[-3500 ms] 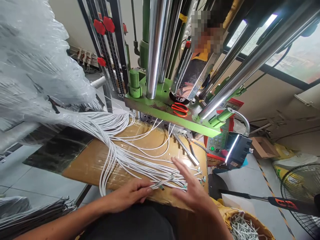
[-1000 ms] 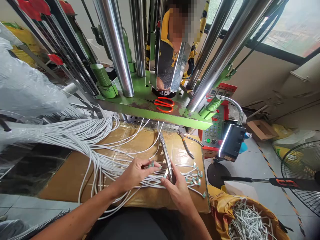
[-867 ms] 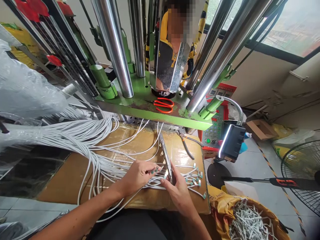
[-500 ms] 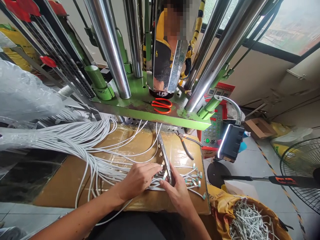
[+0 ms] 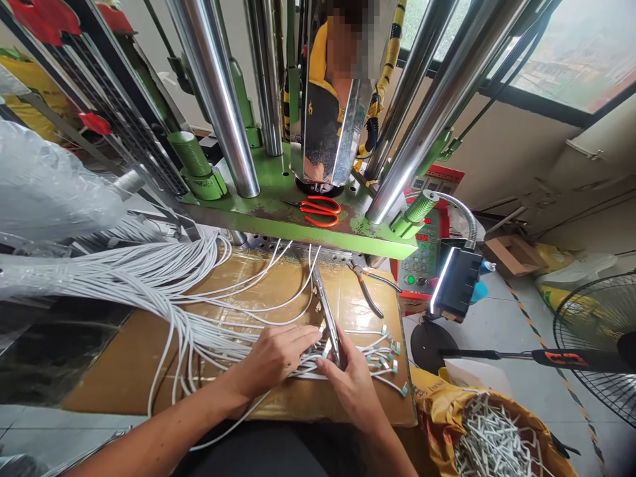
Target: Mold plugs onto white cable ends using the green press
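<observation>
A long narrow metal bar [image 5: 324,306] stands tilted over the cardboard, with small pale pieces along its left edge. My right hand [image 5: 356,379] grips its near end between thumb and fingers. My left hand [image 5: 277,351] is closed, its fingertips pressed together at the bar's left side; what they hold is hidden. White cables [image 5: 209,334] run from the left beneath my hands. Cable ends with small pale-green and white connectors [image 5: 395,347] lie right of the bar. Behind it, orange-handled pliers [image 5: 366,290] rest on the cardboard sheet [image 5: 114,371].
A green press plate [image 5: 278,225] with steel columns stands ahead, carrying red-handled scissors [image 5: 320,212]. To the right are a control panel [image 5: 422,255], a lit lamp [image 5: 454,281], a fan [image 5: 601,344] and a sack of white scraps [image 5: 489,437]. Plastic wrap [image 5: 50,189] bulges at left.
The view has shifted very slightly. Both hands and the metal bar keep nearly the same position and grip.
</observation>
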`<state>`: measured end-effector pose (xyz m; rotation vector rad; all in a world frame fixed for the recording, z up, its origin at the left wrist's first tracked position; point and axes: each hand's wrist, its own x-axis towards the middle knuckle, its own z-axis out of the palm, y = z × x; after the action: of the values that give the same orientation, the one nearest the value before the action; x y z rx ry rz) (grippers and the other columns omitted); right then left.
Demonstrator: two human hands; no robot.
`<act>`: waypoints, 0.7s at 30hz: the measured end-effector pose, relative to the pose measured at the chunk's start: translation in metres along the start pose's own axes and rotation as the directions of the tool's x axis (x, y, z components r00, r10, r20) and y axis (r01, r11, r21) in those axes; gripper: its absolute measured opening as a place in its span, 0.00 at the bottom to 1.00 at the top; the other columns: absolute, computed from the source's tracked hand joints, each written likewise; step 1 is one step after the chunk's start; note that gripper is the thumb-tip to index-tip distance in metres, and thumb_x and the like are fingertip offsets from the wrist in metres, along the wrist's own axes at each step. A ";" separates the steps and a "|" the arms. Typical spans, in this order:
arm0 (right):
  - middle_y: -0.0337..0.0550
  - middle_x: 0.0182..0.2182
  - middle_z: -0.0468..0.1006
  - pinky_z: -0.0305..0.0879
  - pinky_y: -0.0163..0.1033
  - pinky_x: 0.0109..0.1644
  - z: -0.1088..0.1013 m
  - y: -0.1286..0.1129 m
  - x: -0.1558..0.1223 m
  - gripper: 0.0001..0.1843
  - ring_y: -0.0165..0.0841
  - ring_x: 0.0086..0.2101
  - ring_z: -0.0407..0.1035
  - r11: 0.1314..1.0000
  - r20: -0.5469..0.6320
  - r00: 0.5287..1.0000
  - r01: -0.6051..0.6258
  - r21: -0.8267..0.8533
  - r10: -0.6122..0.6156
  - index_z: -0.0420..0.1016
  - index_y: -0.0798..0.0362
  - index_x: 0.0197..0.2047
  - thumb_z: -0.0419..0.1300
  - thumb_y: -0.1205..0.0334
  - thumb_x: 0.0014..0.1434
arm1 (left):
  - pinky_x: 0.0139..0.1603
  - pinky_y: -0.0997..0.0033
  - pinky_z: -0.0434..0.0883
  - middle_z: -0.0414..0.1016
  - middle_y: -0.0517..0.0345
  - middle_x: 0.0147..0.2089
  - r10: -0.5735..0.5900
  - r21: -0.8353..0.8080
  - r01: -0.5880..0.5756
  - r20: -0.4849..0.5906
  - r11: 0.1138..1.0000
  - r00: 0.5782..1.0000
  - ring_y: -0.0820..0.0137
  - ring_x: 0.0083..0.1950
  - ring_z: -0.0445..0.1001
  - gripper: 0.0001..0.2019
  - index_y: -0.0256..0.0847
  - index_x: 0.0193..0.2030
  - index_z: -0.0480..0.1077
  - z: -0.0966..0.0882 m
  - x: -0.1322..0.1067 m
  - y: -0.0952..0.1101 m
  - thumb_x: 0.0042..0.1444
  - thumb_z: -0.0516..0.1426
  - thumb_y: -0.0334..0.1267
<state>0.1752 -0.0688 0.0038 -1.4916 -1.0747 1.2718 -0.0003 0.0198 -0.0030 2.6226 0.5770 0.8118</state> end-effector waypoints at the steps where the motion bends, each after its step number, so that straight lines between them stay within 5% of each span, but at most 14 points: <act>1: 0.37 0.34 0.71 0.64 0.34 0.42 0.000 0.000 0.000 0.35 0.31 0.34 0.63 1.000 -0.002 1.000 0.004 -0.014 -0.004 0.59 0.52 0.65 0.62 0.59 0.56 | 0.50 0.67 0.75 0.79 0.49 0.48 -0.006 -0.015 0.006 -0.002 1.000 1.000 0.65 0.48 0.78 0.21 0.35 0.51 0.70 0.001 0.001 0.000 0.53 0.47 0.21; 4: 0.36 0.30 0.70 0.65 0.34 0.40 -0.001 -0.001 0.001 0.34 0.32 0.34 0.64 1.000 0.007 1.000 0.014 -0.028 -0.014 0.61 0.52 0.64 0.62 0.58 0.56 | 0.46 0.71 0.75 0.80 0.50 0.44 -0.085 -0.129 0.084 0.001 0.988 0.996 0.67 0.44 0.79 0.18 0.35 0.47 0.73 0.001 0.008 0.001 0.55 0.48 0.22; 6: 0.36 0.29 0.69 0.65 0.33 0.38 0.000 -0.003 0.002 0.34 0.32 0.33 0.63 1.000 0.012 1.000 0.011 -0.004 -0.011 0.62 0.52 0.64 0.62 0.57 0.55 | 0.44 0.73 0.73 0.79 0.52 0.41 -0.243 -0.255 0.241 0.026 0.936 0.970 0.69 0.41 0.78 0.13 0.36 0.42 0.75 0.000 0.012 0.001 0.59 0.50 0.27; 10: 0.36 0.31 0.69 0.64 0.32 0.37 0.000 -0.008 0.003 0.32 0.30 0.31 0.61 0.999 0.014 1.000 -0.005 0.049 0.005 0.63 0.52 0.62 0.63 0.58 0.55 | 0.46 0.72 0.71 0.77 0.52 0.45 -0.549 -0.481 0.521 0.095 0.704 0.830 0.68 0.44 0.75 0.13 0.37 0.45 0.75 -0.007 0.014 -0.002 0.63 0.52 0.39; 14: 0.36 0.32 0.70 0.63 0.32 0.37 0.001 -0.007 0.003 0.28 0.28 0.30 0.58 0.999 0.018 1.000 -0.006 0.050 0.005 0.66 0.53 0.59 0.62 0.59 0.55 | 0.31 0.75 0.68 0.77 0.56 0.34 -0.733 -0.531 0.689 0.174 0.493 0.658 0.72 0.30 0.71 0.16 0.35 0.39 0.76 -0.014 0.012 -0.007 0.60 0.54 0.46; 16: 0.36 0.32 0.70 0.62 0.33 0.37 0.001 -0.004 0.003 0.29 0.28 0.30 0.58 0.999 0.009 1.000 -0.009 0.049 0.008 0.65 0.54 0.59 0.62 0.60 0.55 | 0.28 0.76 0.65 0.74 0.60 0.29 -0.721 -0.499 0.692 0.176 0.521 0.670 0.74 0.26 0.68 0.14 0.36 0.37 0.75 -0.017 0.016 -0.006 0.59 0.56 0.46; 21: 0.35 0.31 0.68 0.61 0.32 0.35 0.003 0.001 0.003 0.35 0.28 0.29 0.56 1.000 -0.025 0.999 -0.021 0.016 0.021 0.60 0.55 0.64 0.63 0.60 0.54 | 0.37 0.73 0.68 0.75 0.59 0.35 -0.475 -0.253 0.475 0.066 0.843 0.877 0.72 0.33 0.71 0.05 0.40 0.35 0.74 -0.010 0.033 0.010 0.54 0.61 0.38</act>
<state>0.1728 -0.0661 0.0018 -1.5070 -1.0328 1.2702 0.0218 0.0283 0.0240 2.1015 0.9964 0.6698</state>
